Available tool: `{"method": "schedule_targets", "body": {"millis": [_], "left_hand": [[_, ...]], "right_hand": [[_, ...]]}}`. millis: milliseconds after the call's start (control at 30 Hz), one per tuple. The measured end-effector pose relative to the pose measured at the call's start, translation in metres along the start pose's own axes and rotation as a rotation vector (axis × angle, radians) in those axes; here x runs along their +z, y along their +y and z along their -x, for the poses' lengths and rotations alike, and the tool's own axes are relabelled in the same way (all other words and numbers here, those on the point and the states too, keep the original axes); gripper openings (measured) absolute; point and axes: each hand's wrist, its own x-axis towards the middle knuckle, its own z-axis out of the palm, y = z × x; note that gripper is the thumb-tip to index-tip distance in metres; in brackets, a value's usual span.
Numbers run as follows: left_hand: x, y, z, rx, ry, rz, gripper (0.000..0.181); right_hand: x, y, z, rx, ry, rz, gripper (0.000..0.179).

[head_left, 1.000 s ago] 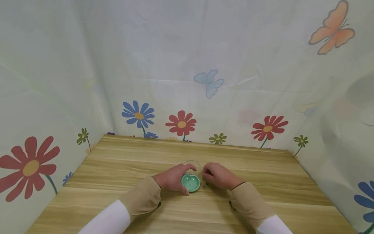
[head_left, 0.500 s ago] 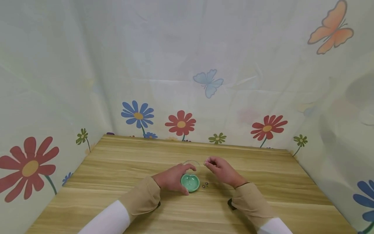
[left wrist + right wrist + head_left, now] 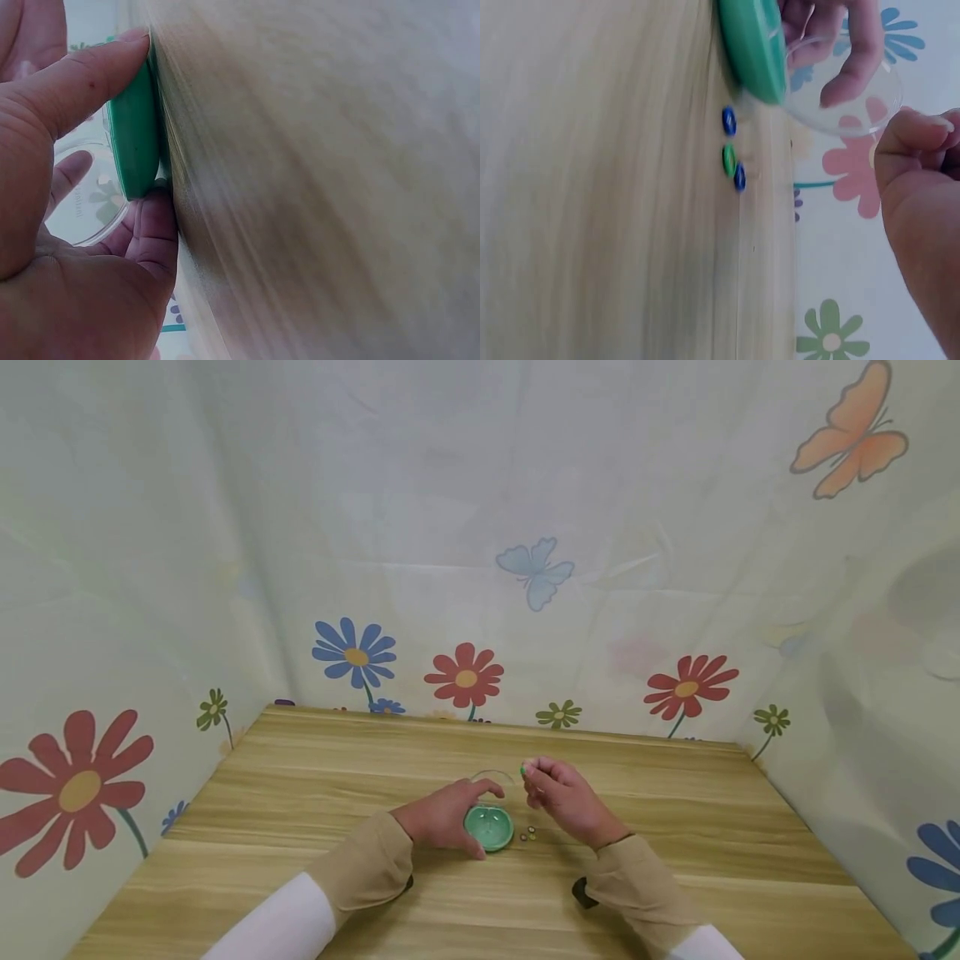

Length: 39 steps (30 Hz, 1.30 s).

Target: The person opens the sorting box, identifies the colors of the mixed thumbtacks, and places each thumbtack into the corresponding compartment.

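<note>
The left hand (image 3: 447, 818) has its grip curved round the green case (image 3: 489, 831), thumb on the near edge and fingers reaching round the far side. The case rests on the worktop (image 3: 360, 768), its clear lid (image 3: 94, 202) raised at the far side. A short line of small, faint lettering shows at the lid in the left wrist view; it is too blurred to read, and whether it is on the lid or on the cloth (image 3: 420, 493) behind cannot be told.

The right hand (image 3: 566, 797) has a narrow grip, pinching a small green piece (image 3: 522, 770) above the worktop. Just right of the case lie three small rings: one blue (image 3: 729, 121), one green (image 3: 729, 160), another blue (image 3: 739, 176) close beside the green.
</note>
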Motion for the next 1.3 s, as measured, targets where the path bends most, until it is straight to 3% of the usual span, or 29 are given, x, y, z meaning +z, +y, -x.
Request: {"method": "schedule_targets", "body": {"millis": [200,633,933,1300], "left_hand": [[0.001,0.001,-0.001,-0.027,0.001,0.008,0.085],[0.001,0.001,-0.002,-0.011,0.004,-0.010,0.085],[0.001,0.002,-0.001,-0.006,0.008,-0.015,0.087],[0.002,-0.001,-0.002,-0.012,0.016,-0.020,0.085]], "right_hand": [[0.008,-0.007,0.001,-0.078,-0.114,-0.265,0.020],[0.022,-0.017,0.005,-0.217,-0.365,-0.598,0.032],[0.028,-0.022,0.005,-0.254,-0.457,-0.691,0.042],[0.042,-0.027,0.009,-0.323,-0.586,-0.741,0.035]]}}
